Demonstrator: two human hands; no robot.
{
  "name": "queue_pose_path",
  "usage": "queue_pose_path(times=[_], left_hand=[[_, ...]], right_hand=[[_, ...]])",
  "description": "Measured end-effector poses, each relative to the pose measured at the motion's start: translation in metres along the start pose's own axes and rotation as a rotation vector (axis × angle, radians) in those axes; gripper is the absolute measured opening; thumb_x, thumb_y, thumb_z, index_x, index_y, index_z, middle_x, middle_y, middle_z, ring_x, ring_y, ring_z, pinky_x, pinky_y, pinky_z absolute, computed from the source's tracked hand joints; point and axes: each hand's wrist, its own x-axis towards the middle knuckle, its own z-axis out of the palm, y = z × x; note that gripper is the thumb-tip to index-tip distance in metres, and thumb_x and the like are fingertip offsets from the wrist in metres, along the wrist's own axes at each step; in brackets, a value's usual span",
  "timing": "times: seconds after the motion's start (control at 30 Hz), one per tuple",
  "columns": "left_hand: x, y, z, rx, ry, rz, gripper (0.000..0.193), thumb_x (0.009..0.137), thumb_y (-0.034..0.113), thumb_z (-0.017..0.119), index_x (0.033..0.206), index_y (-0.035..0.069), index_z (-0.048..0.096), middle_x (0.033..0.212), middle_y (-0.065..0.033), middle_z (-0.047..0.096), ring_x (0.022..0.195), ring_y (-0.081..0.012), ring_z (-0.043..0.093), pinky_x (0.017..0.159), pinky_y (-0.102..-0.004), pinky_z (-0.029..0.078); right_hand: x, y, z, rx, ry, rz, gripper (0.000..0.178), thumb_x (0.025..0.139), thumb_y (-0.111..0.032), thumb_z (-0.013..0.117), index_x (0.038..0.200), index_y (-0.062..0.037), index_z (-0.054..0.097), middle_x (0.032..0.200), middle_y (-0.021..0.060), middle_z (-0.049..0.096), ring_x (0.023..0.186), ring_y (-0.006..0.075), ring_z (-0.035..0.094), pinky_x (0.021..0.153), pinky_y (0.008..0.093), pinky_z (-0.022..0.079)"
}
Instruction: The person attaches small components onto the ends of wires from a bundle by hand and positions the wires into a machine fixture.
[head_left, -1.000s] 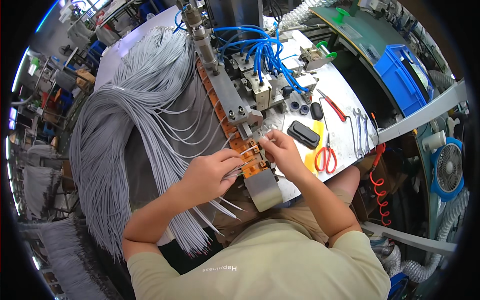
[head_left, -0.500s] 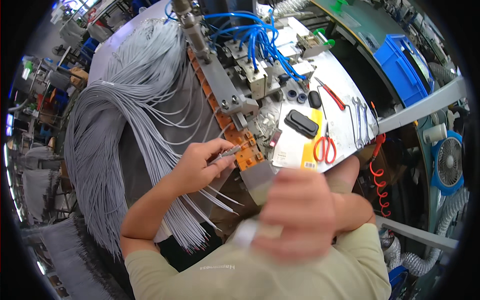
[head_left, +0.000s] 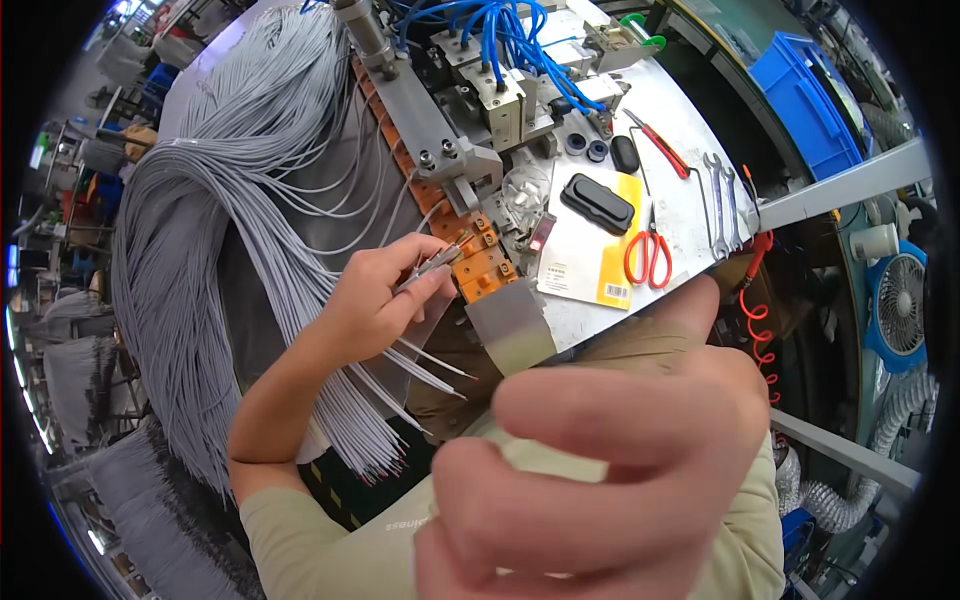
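My left hand (head_left: 375, 295) is closed at the near end of an orange fixture (head_left: 485, 275), its thumb and forefinger pinching a grey cable (head_left: 430, 268). The cable's tip lies at the fixture, partly covered by the fingers. Raised close in front of my chest, my right hand (head_left: 600, 470) looks large and slightly blurred. Its fingers are loosely curled and apart, and nothing shows in them. A thick bundle of grey cables (head_left: 180, 230) spreads to the left of my left arm, trimmed ends hanging toward my lap.
A metal press with blue air hoses (head_left: 515, 40) stands beyond the fixture. To the right lie red-handled scissors (head_left: 648, 260), a black oblong case (head_left: 597, 203), a yellow-white card (head_left: 590, 260) and wrenches (head_left: 718, 205). A blue crate (head_left: 805, 105) and fan (head_left: 895, 325) stand farther right.
My right hand has come up closer to the camera and looks larger. My left hand keeps its pinch on the cable at the fixture. The whole view has shifted slightly.
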Motion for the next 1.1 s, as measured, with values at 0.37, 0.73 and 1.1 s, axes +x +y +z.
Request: queue_pose_path(times=[0.37, 0.73, 1.1], left_hand=[[0.005, -0.007, 0.002, 0.005, 0.001, 0.037, 0.022, 0.097, 0.007, 0.056, 0.117, 0.001, 0.060, 0.083, -0.0045, 0.071, 0.060, -0.0078, 0.061, 0.059, -0.0219, 0.048], [0.003, -0.003, 0.003, 0.057, 0.063, 0.174, 0.017, 0.096, 0.006, 0.058, 0.111, -0.002, 0.061, 0.090, -0.0072, 0.072, 0.065, -0.0087, 0.064, 0.064, -0.0233, 0.051], [0.005, -0.011, 0.004, 0.154, 0.078, 0.113, 0.015, 0.090, 0.002, 0.067, 0.103, -0.004, 0.065, 0.085, -0.0088, 0.072, 0.076, -0.0102, 0.069, 0.072, -0.0255, 0.053]], right_hand=[[0.002, 0.001, 0.023, 0.139, 0.046, 0.195, 0.021, 0.066, -0.019, 0.072, 0.076, -0.0091, 0.056, 0.070, 0.0079, 0.049, 0.059, 0.0207, 0.045, 0.057, 0.0268, 0.039], [-0.134, 0.043, 0.112, 0.074, -0.026, 0.445, 0.030, 0.067, -0.003, 0.073, 0.095, -0.0071, 0.062, 0.070, 0.0030, 0.053, 0.061, 0.0209, 0.051, 0.061, 0.0354, 0.039], [-0.122, 0.038, 0.141, -0.034, 0.179, 0.789, 0.023, 0.079, 0.001, 0.074, 0.100, -0.0033, 0.066, 0.072, 0.0054, 0.063, 0.058, 0.0210, 0.054, 0.063, 0.0337, 0.038]])
